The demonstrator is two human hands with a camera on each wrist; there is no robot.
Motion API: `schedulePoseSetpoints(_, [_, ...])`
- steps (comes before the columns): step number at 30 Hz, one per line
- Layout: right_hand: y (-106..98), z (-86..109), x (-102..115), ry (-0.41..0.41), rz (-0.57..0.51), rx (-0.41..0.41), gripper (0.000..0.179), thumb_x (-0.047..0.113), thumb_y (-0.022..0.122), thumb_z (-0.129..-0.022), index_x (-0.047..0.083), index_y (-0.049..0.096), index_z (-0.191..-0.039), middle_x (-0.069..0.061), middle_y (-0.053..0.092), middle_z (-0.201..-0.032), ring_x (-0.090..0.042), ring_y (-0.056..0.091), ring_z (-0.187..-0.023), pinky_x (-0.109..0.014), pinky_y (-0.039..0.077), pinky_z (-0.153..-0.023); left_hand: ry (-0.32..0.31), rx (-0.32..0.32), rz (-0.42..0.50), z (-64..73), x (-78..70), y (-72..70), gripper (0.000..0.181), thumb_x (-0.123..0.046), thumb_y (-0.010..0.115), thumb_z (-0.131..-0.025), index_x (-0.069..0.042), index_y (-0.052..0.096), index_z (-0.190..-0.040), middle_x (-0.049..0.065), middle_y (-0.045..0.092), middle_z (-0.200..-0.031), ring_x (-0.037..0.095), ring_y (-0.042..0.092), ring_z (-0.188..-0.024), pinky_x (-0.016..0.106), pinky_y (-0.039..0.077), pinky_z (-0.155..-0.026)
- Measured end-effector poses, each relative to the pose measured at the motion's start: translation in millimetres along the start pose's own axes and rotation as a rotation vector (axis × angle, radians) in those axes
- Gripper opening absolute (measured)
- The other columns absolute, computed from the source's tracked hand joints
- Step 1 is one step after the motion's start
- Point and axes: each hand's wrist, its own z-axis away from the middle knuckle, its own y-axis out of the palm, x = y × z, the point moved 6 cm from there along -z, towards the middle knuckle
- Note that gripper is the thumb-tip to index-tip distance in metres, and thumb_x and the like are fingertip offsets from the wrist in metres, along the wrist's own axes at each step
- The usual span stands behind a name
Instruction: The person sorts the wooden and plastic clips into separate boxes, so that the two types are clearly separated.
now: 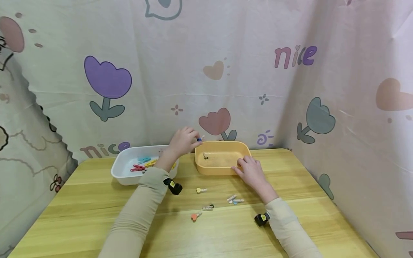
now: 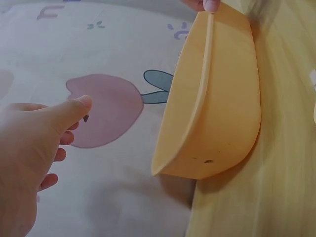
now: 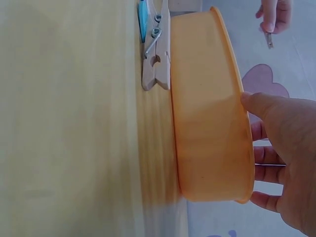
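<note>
My left hand (image 1: 184, 141) pinches a small wooden clothespin (image 1: 200, 139) with a dark blue decoration between thumb and forefinger. It is held above the left back corner of an orange plastic bin (image 1: 213, 171). In the right wrist view the clothespin (image 3: 269, 40) points away from the fingertips. My right hand (image 1: 251, 170) holds the bin's front right rim, thumb on the outside and fingers over the edge. One small clothespin (image 1: 205, 156) with a dark decoration lies inside the bin.
A white bin (image 1: 124, 181) with red, yellow and blue clothespins stands at the left, partly behind the left forearm. In front of the orange bin lie several small clothespins, among them a yellow-heart one (image 1: 200, 190) and an orange-heart one (image 1: 195, 216). A printed curtain hangs behind.
</note>
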Motion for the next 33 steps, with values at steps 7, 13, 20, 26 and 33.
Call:
schedulePoseSetpoints(7, [0.2,-1.2,-0.6,0.008,-0.007,0.002,0.027,0.042,0.063,-0.093,0.015,0.059,-0.089,-0.002,0.052,-0.087,-0.022,0.051,-0.086,-0.048,0.041,-0.086,-0.108,-0.014,0.043,-3.8,8.9,19.8,0.025,-0.042,0.068,-0.089,-0.018,0.067,-0.098,0.003,0.066,-0.106,0.025,0.057,-0.101,0.043,0.047,-0.083])
schedulePoseSetpoints(13, [0.1,-1.8,-0.2,-0.002,-0.006,-0.001,0.028,0.043,0.064,-0.092,0.015,0.059,-0.089,-0.002,0.051,-0.086,-0.022,0.051,-0.085,-0.049,0.042,-0.086,-0.21,-0.002,0.07,-7.2,8.8,37.8,0.027,-0.044,0.067,-0.089,-0.018,0.066,-0.097,0.003,0.064,-0.103,0.026,0.055,-0.1,0.043,0.045,-0.083])
schedulePoseSetpoints(20, [1.1,-1.0,-1.1,0.0,-0.005,0.002,0.029,0.043,0.064,-0.092,0.015,0.059,-0.089,-0.002,0.051,-0.086,-0.023,0.051,-0.085,-0.049,0.042,-0.087,-0.273,0.006,0.047,-7.3,3.1,55.0,0.029,-0.046,0.066,-0.09,-0.018,0.065,-0.096,0.003,0.064,-0.102,0.025,0.054,-0.102,0.041,0.044,-0.084])
schedulePoseSetpoints(26, [0.9,-1.3,-0.5,0.006,-0.009,0.002,0.029,0.043,0.064,-0.092,0.014,0.059,-0.089,-0.002,0.051,-0.086,-0.023,0.051,-0.084,-0.05,0.042,-0.088,-0.284,-0.019,0.068,-4.7,0.3,65.0,0.025,-0.04,0.068,-0.089,-0.016,0.065,-0.094,0.005,0.063,-0.104,0.027,0.053,-0.104,0.042,0.044,-0.085])
schedulePoseSetpoints(33, [-0.3,-1.3,0.9,0.006,-0.013,0.002,0.029,0.043,0.064,-0.092,0.014,0.06,-0.089,-0.002,0.051,-0.086,-0.023,0.051,-0.084,-0.05,0.042,-0.088,-0.322,-0.01,0.102,0.5,2.3,75.8,0.028,-0.042,0.069,-0.088,-0.015,0.066,-0.095,0.006,0.063,-0.11,0.028,0.053,-0.11,0.046,0.044,-0.093])
